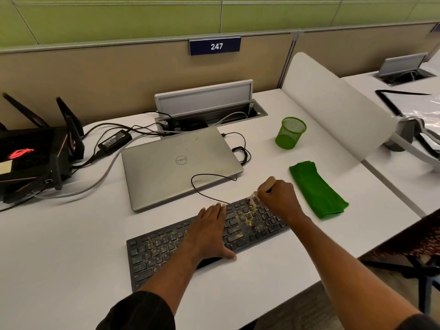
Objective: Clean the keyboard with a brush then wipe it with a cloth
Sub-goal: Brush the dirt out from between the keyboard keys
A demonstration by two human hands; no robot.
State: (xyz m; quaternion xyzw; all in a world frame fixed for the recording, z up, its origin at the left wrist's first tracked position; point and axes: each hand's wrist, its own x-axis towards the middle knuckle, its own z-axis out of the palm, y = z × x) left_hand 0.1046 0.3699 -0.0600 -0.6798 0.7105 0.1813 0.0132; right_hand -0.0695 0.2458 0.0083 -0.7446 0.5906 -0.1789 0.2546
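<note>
Here, right hand [278,198], grip wrapped round wooden brush [268,183], left hand [211,226] flat on gritty keyboard [152,254]

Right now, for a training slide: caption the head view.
Left hand flat on a yellow-speckled black keyboard, right hand gripping a brush at its far keys, green cloth lying beside.

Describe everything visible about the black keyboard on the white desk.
The black keyboard lies flat and slanted on the white desk. Yellow crumbs dot its keys. The left hand rests flat on its middle; the right hand holds a wooden-handled brush to its right-end keys. A thin black cable leaves its back edge.
</note>
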